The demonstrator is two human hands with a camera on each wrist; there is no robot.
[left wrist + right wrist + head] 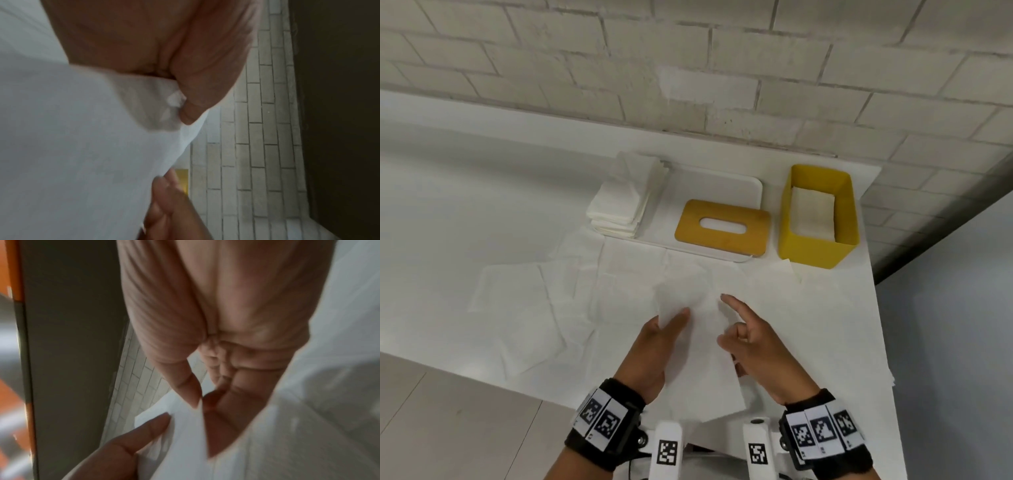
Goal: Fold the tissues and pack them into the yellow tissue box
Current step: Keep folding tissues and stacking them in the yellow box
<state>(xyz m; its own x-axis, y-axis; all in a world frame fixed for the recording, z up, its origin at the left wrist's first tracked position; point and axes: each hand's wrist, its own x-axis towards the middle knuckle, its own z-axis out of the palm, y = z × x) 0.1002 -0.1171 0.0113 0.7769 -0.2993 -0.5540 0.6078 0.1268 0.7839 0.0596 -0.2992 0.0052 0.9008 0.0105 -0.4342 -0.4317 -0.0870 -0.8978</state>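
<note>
A white tissue (698, 349) hangs lifted between my two hands above the table's near part. My left hand (667, 325) pinches its left edge with the thumb on top; the left wrist view shows that thumb (191, 112) pressed on the tissue (82, 154). My right hand (736, 332) pinches the right edge between thumb and curled fingers, its index finger sticking out straight; the right wrist view shows this pinch on the tissue (185, 426). The open yellow tissue box (818, 246) stands at the back right with folded tissues (813, 209) inside.
The yellow slotted lid (722, 228) lies on a white tray (743, 185) left of the box. A stack of tissues (619, 202) sits on the tray's left end. Several unfolded tissues (524, 308) lie spread over the white table. A brick wall (688, 68) runs behind.
</note>
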